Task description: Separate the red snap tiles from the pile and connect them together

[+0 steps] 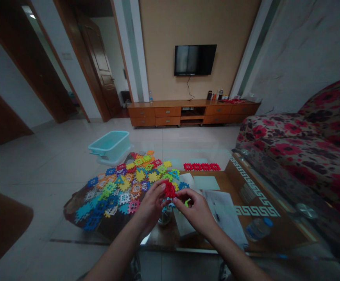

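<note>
L hand [151,205]: fingers closed on red piece [169,190] – thumb and forefinger pinch its left edge.
R hand [195,208]: closed on small green piece [187,202], fingertips right up against the red one.
Where: both pieces held in the air, just above the near edge of the glass counter [79,236], between the two hands.
Stock: loose pile [123,183] of coloured slotted pieces, left of the hands; red row [201,167] already joined, lying further back.
Also on counter: papers [222,210], bottle [258,229] on its side, to the right.
Floor: teal tub [110,146] beyond the pile.
Step (judged): slotting green into red.
Technique: line up notch to notch first – press straight, no twisting. Hold red by its edges so fingers don't cover the slot. Work low over the counter, so a slipped piece lands close by.
</note>
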`<state>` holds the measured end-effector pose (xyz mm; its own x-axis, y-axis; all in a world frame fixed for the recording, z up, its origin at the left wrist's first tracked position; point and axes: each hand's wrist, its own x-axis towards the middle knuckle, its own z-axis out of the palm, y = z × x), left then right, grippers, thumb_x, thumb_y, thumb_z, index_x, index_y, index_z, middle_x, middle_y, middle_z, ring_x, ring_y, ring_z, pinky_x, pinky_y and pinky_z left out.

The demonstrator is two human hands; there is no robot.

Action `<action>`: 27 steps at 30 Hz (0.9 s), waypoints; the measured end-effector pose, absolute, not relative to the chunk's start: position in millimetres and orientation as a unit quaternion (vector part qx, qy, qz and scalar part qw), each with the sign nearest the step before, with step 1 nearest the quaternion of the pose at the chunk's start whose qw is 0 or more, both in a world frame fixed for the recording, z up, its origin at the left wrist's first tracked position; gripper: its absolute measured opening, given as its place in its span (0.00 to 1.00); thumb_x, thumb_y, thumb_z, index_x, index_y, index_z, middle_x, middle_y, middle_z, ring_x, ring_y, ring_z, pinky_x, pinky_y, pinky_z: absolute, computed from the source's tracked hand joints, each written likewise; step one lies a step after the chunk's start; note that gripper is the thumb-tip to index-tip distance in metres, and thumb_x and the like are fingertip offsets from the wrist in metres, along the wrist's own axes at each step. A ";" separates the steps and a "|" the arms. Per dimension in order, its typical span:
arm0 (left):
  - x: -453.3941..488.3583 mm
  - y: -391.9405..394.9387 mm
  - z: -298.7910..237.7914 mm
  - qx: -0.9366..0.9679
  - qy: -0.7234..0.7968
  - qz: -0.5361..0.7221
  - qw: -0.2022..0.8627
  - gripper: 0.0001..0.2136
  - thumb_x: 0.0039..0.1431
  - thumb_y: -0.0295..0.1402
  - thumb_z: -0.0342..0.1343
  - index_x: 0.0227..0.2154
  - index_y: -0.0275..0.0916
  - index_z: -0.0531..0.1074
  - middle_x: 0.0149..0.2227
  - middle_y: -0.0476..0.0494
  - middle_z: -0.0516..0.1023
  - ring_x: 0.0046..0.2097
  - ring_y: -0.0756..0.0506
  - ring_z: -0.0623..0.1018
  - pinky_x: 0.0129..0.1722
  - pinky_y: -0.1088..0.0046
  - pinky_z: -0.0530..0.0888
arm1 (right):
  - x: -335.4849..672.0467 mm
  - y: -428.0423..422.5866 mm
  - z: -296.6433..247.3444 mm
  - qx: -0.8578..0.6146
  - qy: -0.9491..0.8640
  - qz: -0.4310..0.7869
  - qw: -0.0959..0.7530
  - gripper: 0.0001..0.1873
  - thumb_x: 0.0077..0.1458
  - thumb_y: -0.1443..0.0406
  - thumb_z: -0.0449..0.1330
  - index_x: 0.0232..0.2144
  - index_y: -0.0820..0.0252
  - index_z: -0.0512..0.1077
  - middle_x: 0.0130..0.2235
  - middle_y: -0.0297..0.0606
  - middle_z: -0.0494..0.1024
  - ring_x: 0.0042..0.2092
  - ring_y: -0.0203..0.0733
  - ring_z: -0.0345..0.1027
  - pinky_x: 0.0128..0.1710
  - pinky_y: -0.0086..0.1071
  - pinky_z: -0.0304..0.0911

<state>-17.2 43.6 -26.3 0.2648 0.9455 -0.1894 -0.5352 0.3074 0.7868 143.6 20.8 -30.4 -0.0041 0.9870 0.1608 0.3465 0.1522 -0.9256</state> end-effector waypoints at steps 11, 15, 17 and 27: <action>-17.1 43.8 -27.5 0.323 0.350 0.508 0.718 0.19 0.53 0.43 0.65 0.46 0.42 0.73 0.39 0.45 0.78 0.42 0.46 0.76 0.39 0.73 0.69 | 144.3 21.9 -33.3 -0.548 -0.612 0.340 0.458 0.09 0.53 0.58 0.64 0.33 0.58 0.76 0.32 0.37 0.80 0.34 0.41 0.73 0.34 0.33 0.66; -16.8 43.9 -27.6 0.328 0.353 0.511 0.712 0.17 0.54 0.42 0.64 0.45 0.42 0.74 0.40 0.44 0.78 0.42 0.46 0.76 0.39 0.73 0.70 | 144.3 22.1 -34.0 -0.549 -0.605 0.344 0.463 0.09 0.52 0.59 0.64 0.33 0.58 0.77 0.32 0.38 0.80 0.34 0.42 0.73 0.35 0.34 0.67; -16.5 43.8 -27.4 0.326 0.357 0.512 0.710 0.18 0.54 0.42 0.64 0.45 0.42 0.73 0.40 0.44 0.78 0.42 0.46 0.76 0.39 0.73 0.70 | 144.3 22.3 -34.1 -0.548 -0.603 0.347 0.464 0.10 0.52 0.59 0.64 0.34 0.59 0.77 0.32 0.38 0.81 0.34 0.42 0.73 0.34 0.34 0.66; -15.2 45.8 -31.6 0.315 0.361 0.523 0.705 0.18 0.53 0.41 0.65 0.45 0.41 0.73 0.38 0.44 0.77 0.40 0.47 0.76 0.38 0.73 0.71 | 144.2 23.0 -34.4 -0.549 -0.590 0.359 0.471 0.11 0.52 0.58 0.64 0.32 0.60 0.77 0.31 0.38 0.80 0.33 0.41 0.72 0.33 0.34 0.66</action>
<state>-15.2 45.8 -31.6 0.1922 0.9649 -0.1787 -0.5100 0.2538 0.8219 144.2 23.0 -34.4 0.0467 0.9856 0.1623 0.3094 0.1402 -0.9405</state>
